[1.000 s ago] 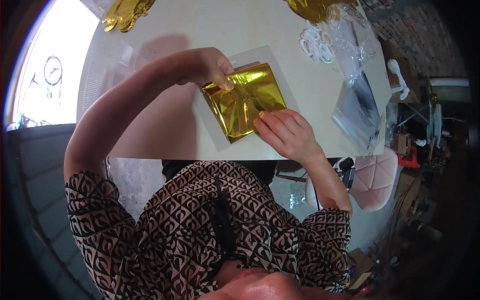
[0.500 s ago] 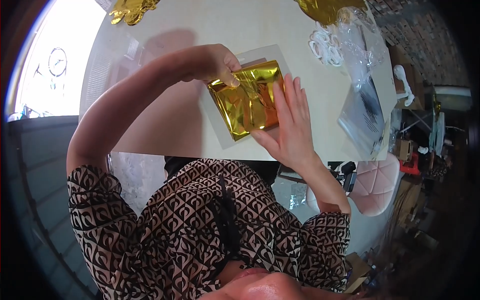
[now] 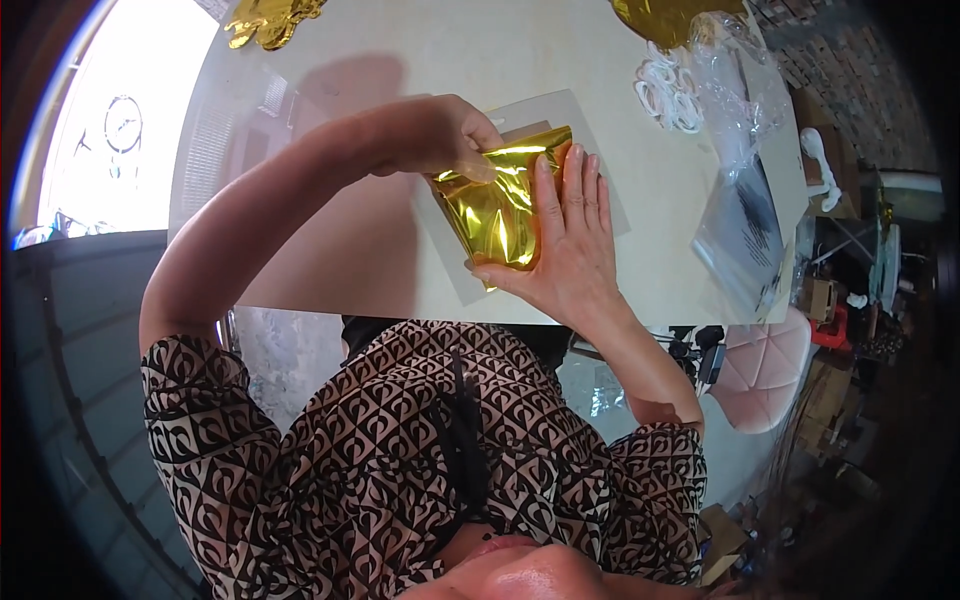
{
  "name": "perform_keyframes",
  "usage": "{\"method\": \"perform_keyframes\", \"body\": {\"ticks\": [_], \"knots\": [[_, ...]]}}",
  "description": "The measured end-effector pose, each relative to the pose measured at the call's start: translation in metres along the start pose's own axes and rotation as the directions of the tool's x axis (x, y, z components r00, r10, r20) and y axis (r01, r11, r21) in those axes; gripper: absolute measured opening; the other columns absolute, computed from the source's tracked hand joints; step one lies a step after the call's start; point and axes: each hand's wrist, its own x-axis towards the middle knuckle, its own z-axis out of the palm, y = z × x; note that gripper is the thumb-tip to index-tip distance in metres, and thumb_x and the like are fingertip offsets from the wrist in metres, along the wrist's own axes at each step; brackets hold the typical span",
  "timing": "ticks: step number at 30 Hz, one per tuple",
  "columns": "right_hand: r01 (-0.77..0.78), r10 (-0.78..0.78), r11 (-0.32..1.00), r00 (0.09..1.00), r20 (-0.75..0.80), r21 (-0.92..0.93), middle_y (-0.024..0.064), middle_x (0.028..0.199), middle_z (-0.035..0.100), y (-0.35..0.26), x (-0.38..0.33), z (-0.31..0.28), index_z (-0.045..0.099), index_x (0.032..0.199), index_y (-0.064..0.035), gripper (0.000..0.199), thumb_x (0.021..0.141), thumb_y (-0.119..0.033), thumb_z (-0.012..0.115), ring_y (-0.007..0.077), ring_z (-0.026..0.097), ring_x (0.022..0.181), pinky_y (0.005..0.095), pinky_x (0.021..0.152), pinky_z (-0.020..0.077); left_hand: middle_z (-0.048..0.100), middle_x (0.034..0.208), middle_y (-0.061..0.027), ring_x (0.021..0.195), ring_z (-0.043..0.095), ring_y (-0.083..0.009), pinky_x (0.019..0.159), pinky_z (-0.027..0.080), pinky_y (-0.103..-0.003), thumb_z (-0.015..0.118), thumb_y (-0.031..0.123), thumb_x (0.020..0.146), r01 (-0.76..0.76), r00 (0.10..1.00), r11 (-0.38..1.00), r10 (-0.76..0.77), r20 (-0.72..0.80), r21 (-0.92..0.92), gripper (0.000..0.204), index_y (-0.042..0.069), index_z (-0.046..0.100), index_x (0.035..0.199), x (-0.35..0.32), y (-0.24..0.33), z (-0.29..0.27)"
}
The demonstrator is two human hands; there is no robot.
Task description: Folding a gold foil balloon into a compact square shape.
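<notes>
A folded piece of shiny gold foil (image 3: 490,222) lies on a thin translucent sheet (image 3: 590,130) near the table's front edge. At the foil's far left edge, my left hand (image 3: 455,138) is closed on it, the thumb on top and the other fingers partly hidden. My right hand (image 3: 582,245) lies flat over the foil's right side, fingers stretched out and pointing away from me, thumb out to the left along the near edge. The foil's right part is covered by that hand.
More gold foil lies at the table's far left (image 3: 268,22) and a gold foil piece (image 3: 675,18) at the far right. White looped cords (image 3: 668,95) and clear plastic bags (image 3: 738,235) are on the right. A pink chair (image 3: 768,370) stands beyond the table's front right edge.
My right hand has moved left onto the foil from its right edge, and now covers more of it. The left hand keeps its grip. The whole view has shifted slightly.
</notes>
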Motion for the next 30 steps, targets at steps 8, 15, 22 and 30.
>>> {"method": "perform_keyframes", "body": {"ticks": [8,15,22,30], "knots": [[-0.018,0.018,1.000,1.000,0.013,0.003,0.0339,0.160,0.011,0.000,0.002,0.000,0.015,0.157,0.0031,0.132,0.066,-0.069,0.078,0.0485,0.006,0.151,0.0575,0.121,0.0091,0.074,0.102,-0.0099,0.085,0.067,-0.0177,0.074,0.052,-0.032,0.075,0.024,0.080,-0.072,0.985,0.997,0.077,-0.154,0.036,0.043,0.004,0.071,0.119,-0.009,-0.002,0.003],[-0.030,0.030,1.000,1.000,0.009,0.010,0.0339,0.160,0.013,0.000,0.003,0.000,0.015,0.157,0.0026,0.133,0.065,-0.065,0.082,0.0474,0.007,0.151,0.0574,0.121,0.0096,0.071,0.112,-0.0165,0.093,0.068,-0.0201,0.083,0.054,-0.032,0.078,0.018,0.078,-0.148,0.982,0.989,0.148,-0.117,0.011,0.064,-0.005,0.056,0.134,-0.028,-0.004,0.008],[-0.022,0.023,1.000,0.999,-0.024,0.015,0.0345,0.160,0.012,0.000,0.002,0.001,0.014,0.157,0.0028,0.135,0.063,-0.064,0.083,0.0476,0.007,0.151,0.0570,0.122,0.0095,0.068,0.109,-0.0176,0.094,0.068,-0.0213,0.083,0.057,-0.030,0.077,-0.001,0.077,-0.095,0.988,0.941,0.051,-0.143,-0.324,0.059,-0.007,0.053,0.131,-0.025,-0.018,0.016],[0.341,-0.344,0.936,0.939,0.015,0.093,0.0186,0.163,0.025,0.049,0.025,-0.034,0.036,0.154,-0.0100,0.090,0.079,-0.034,0.079,0.0413,0.020,0.151,0.0547,0.122,0.0149,0.068,0.106,-0.0154,0.094,0.068,-0.0217,0.082,0.058,-0.031,0.075,-0.004,0.079,-0.077,0.981,0.936,0.009,-0.195,-0.344,0.051,-0.007,0.055,0.126,-0.024,-0.020,0.022]]}}
